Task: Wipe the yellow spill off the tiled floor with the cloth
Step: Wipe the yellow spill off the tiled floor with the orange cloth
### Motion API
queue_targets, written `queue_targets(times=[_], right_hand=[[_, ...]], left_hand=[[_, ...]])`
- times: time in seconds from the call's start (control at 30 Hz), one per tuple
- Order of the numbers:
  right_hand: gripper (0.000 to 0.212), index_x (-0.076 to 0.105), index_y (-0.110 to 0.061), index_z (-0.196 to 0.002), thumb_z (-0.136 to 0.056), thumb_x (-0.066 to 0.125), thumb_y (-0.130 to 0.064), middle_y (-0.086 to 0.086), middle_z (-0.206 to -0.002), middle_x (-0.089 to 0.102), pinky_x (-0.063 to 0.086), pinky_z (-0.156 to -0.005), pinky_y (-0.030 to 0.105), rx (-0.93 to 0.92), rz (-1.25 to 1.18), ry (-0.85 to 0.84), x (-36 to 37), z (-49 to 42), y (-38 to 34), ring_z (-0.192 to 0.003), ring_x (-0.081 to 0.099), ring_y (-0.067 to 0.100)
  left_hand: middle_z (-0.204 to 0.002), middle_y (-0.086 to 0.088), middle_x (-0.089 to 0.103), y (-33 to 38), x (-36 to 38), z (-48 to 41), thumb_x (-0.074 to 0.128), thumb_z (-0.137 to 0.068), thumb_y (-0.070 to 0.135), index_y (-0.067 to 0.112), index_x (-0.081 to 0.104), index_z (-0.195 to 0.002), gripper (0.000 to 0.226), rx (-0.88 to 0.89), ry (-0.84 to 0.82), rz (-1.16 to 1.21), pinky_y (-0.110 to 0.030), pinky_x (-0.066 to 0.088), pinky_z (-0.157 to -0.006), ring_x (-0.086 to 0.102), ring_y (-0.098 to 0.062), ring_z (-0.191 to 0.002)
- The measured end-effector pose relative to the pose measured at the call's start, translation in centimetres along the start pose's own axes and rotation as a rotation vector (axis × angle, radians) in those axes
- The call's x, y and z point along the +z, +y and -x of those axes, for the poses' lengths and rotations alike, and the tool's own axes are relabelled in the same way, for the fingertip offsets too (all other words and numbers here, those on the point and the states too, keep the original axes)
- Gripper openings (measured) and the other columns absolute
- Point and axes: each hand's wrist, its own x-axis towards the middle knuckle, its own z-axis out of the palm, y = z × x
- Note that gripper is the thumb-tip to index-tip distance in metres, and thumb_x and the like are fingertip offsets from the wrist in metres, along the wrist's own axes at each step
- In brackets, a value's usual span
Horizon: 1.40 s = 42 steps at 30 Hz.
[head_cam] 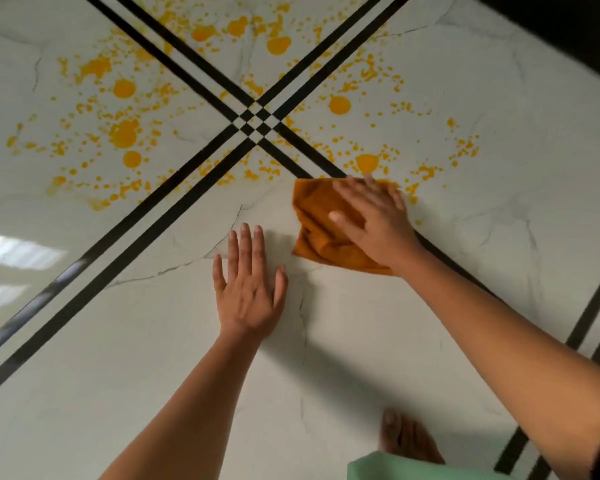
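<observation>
A yellow spill (pixel 123 133) of blobs and small drops covers the white tiled floor (pixel 326 341) around the crossing of black stripes (pixel 255 121), on the left, the far side and the right. A crumpled orange cloth (pixel 314 220) lies on the floor just this side of the crossing. My right hand (pixel 371 220) presses flat on the cloth, fingers spread, near a large yellow blob (pixel 367 162). My left hand (pixel 248 289) rests flat on the bare tile to the cloth's left, holding nothing.
My bare foot (pixel 406 441) and a green garment edge (pixel 395 469) show at the bottom. More black stripes (pixel 589 323) run along the right. A dark edge (pixel 568 29) fills the top right corner. A bright window reflection (pixel 18 258) lies at left.
</observation>
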Motion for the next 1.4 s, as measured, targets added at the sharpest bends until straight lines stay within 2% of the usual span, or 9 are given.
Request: queue_targets(times=[0.07, 0.23, 0.5, 0.73, 0.9, 1.0, 1.17, 1.33, 1.4], right_hand=[[0.060, 0.051, -0.020, -0.133, -0.086, 0.035, -0.053, 0.005, -0.139, 0.051, 0.021, -0.108, 0.047, 0.105, -0.057, 0.178, -1.4, 0.0, 2.6, -0.137, 0.033, 0.025], [0.050, 0.054, -0.013, -0.131, -0.091, 0.038, -0.040, 0.010, -0.134, 0.055, 0.029, -0.105, 0.048, 0.145, -0.052, 0.228, -2.6, 1.0, 8.0, -0.134, 0.038, 0.030], [0.050, 0.050, -0.013, -0.133, -0.092, 0.036, -0.038, 0.016, -0.137, 0.051, 0.033, -0.103, 0.054, 0.279, -0.016, 0.174, -4.3, 2.1, 11.9, -0.134, 0.037, 0.035], [0.053, 0.036, -0.032, -0.142, -0.091, 0.031, -0.046, 0.008, -0.153, 0.028, 0.019, -0.109, 0.056, 0.494, 0.127, 0.146, -4.1, 1.6, 13.9, -0.141, 0.020, 0.033], [0.057, 0.031, -0.029, -0.144, -0.091, 0.033, -0.048, 0.005, -0.153, 0.026, 0.013, -0.111, 0.050, 0.495, 0.210, 0.205, -2.7, 1.7, 14.5, -0.141, 0.023, 0.025], [0.066, 0.031, -0.017, -0.146, -0.089, 0.036, -0.051, 0.005, -0.152, 0.028, 0.014, -0.113, 0.047, 0.562, 0.197, 0.259, -2.5, 1.8, 14.4, -0.141, 0.025, 0.022], [0.074, 0.033, -0.005, -0.143, -0.088, 0.035, -0.054, 0.012, -0.150, 0.031, 0.015, -0.113, 0.046, 0.629, 0.229, 0.262, -2.1, 1.7, 14.3, -0.140, 0.026, 0.023], [0.070, 0.035, -0.008, -0.143, -0.089, 0.031, -0.053, 0.009, -0.150, 0.033, 0.010, -0.112, 0.042, 0.664, 0.187, 0.249, -2.7, 1.8, 14.0, -0.139, 0.026, 0.021], [0.068, 0.037, -0.009, -0.143, -0.089, 0.033, -0.051, 0.008, -0.149, 0.034, 0.010, -0.112, 0.041, 0.704, 0.175, 0.275, -2.7, 2.6, 13.8, -0.139, 0.027, 0.021]], left_hand=[[-0.155, -0.002, -0.002, 3.0, 0.3, -2.2, 0.012, -0.088, 0.052, 0.014, 0.005, -0.149, 0.071, -0.001, 0.065, 0.043, -0.035, -0.010, -0.112, -0.010, -0.014, -0.142], [-0.150, -0.017, 0.029, 12.9, 3.7, -6.6, 0.026, -0.087, 0.048, 0.000, 0.033, -0.141, 0.072, 0.001, 0.056, 0.009, -0.042, 0.003, -0.111, 0.020, -0.030, -0.141], [-0.155, -0.006, -0.019, 16.9, 4.8, -7.6, 0.003, -0.084, 0.068, 0.016, -0.018, -0.145, 0.084, -0.304, -0.156, -0.064, -0.048, -0.016, -0.109, -0.021, -0.027, -0.141], [-0.154, -0.012, -0.020, 20.1, 5.8, -9.8, 0.007, -0.081, 0.073, 0.016, -0.016, -0.146, 0.089, -0.745, -0.061, 0.169, -0.045, -0.015, -0.112, -0.023, -0.026, -0.140], [-0.156, -0.015, 0.008, 18.7, 6.4, -13.8, 0.015, -0.088, 0.059, 0.011, 0.012, -0.148, 0.078, -0.115, -0.025, -0.082, -0.051, 0.003, -0.113, 0.001, -0.031, -0.144], [-0.158, -0.005, 0.003, 17.6, 5.4, -18.6, 0.011, -0.089, 0.056, 0.022, 0.007, -0.149, 0.069, 0.219, -0.112, -0.165, -0.049, -0.002, -0.113, -0.003, -0.023, -0.144], [-0.158, -0.003, 0.001, 17.9, 5.6, -19.9, 0.015, -0.090, 0.057, 0.037, 0.004, -0.147, 0.062, 0.143, -0.070, -0.188, -0.056, -0.007, -0.111, -0.008, -0.031, -0.143], [-0.154, 0.000, 0.020, 14.5, 4.8, -12.4, 0.031, -0.086, 0.059, 0.038, 0.022, -0.145, 0.063, 0.749, -0.215, -0.310, -0.060, 0.012, -0.109, 0.014, -0.035, -0.142], [-0.154, 0.002, 0.019, 14.5, 4.9, -15.7, 0.034, -0.082, 0.061, 0.038, 0.021, -0.145, 0.068, 0.816, -0.187, -0.321, -0.061, 0.015, -0.108, 0.015, -0.034, -0.141]])
